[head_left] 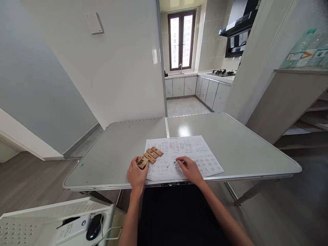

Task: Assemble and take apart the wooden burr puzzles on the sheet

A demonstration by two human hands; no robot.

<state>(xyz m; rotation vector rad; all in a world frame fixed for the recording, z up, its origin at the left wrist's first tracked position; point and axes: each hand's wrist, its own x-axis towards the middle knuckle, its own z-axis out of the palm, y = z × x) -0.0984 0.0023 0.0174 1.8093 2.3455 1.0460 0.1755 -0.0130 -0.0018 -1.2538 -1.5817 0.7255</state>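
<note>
My left hand (137,173) is closed around a small wooden puzzle block (141,162) made of interlocking pieces, at the left edge of a printed sheet (186,147). Just beyond it lie several flat wooden puzzle pieces (151,156) with cut-out slots, partly on the sheet. My right hand (190,168) rests over the middle of the sheet, thumb and fingertips pinched together. Whatever may be between them is too small to make out. Rows of small printed drawings cover the sheet, and a dark check mark (168,166) shows between my hands.
The sheet lies at the near edge of a grey folding table (123,140) with a metal rim. At lower left stands a white basket (33,218) holding a white box (74,229) and a black mouse (94,227). Plastic bottles (302,51) stand on a shelf at right.
</note>
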